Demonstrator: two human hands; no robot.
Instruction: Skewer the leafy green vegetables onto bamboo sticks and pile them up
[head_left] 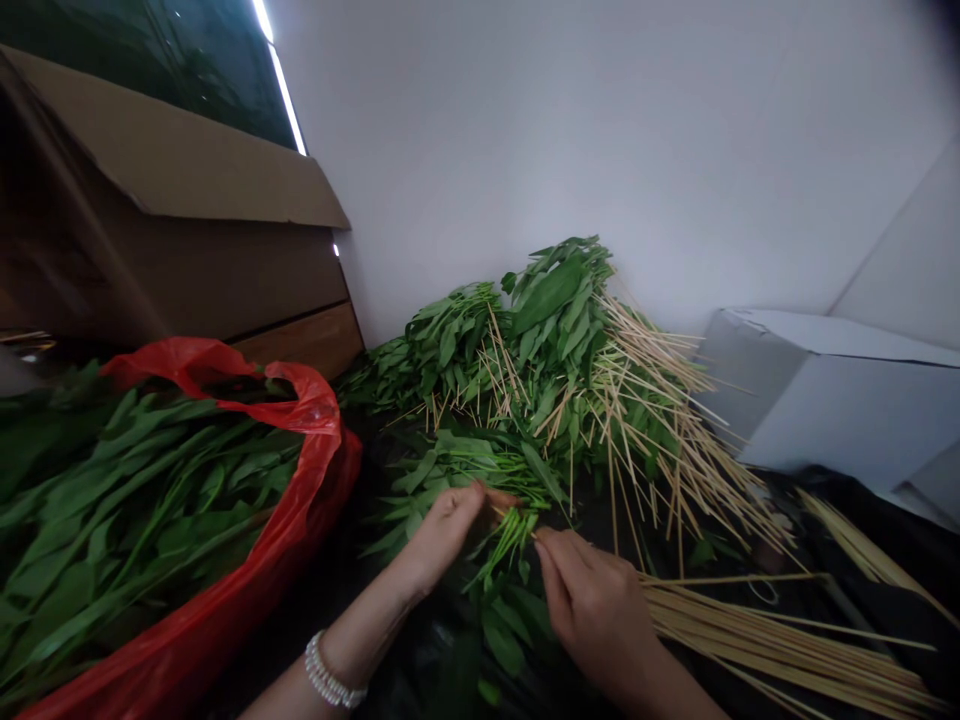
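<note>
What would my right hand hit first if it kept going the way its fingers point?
The right hand points up and left, so it would first meet the small bunch of greens pinched by the left hand, seemingly right at its fingertips.

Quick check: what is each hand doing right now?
Left hand: closed on a bunch of greens.
Right hand: fingers pinched at that bunch's stem ends; whether it also holds a skewer cannot be told.
</note>
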